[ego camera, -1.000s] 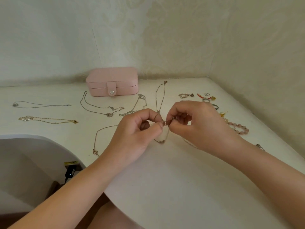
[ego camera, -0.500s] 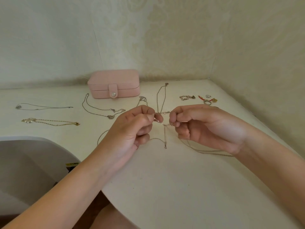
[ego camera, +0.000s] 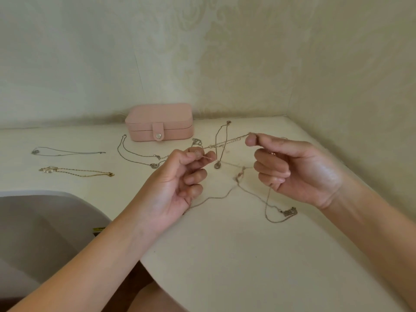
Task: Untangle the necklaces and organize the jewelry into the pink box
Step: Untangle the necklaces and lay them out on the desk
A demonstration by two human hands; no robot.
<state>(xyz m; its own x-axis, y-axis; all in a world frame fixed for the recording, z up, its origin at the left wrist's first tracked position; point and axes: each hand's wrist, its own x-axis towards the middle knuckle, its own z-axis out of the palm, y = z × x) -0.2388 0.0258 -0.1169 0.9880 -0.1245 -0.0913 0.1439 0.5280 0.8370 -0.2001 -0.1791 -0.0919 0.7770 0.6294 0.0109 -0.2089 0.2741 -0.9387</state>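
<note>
The chain (ego camera: 227, 141) runs taut, its long axis rising rightward from the left hand (ego camera: 177, 183) to the right hand (ego camera: 292, 167), both hands' fingers pinching its ends.

Both hands are raised, palms turned inward. Left hand (ego camera: 180, 188): thumb and forefinger pinched closed, remaining fingers curled. Right hand (ego camera: 299, 170): thumb and forefinger likewise pinched, other fingers bent. The hands are held apart, forearms bare.

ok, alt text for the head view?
Two bare hands, left hand and right hand, stretch a thin chain taut above a cream table. More necklaces lie spread around; the closed pink box sits by the wall.
</note>
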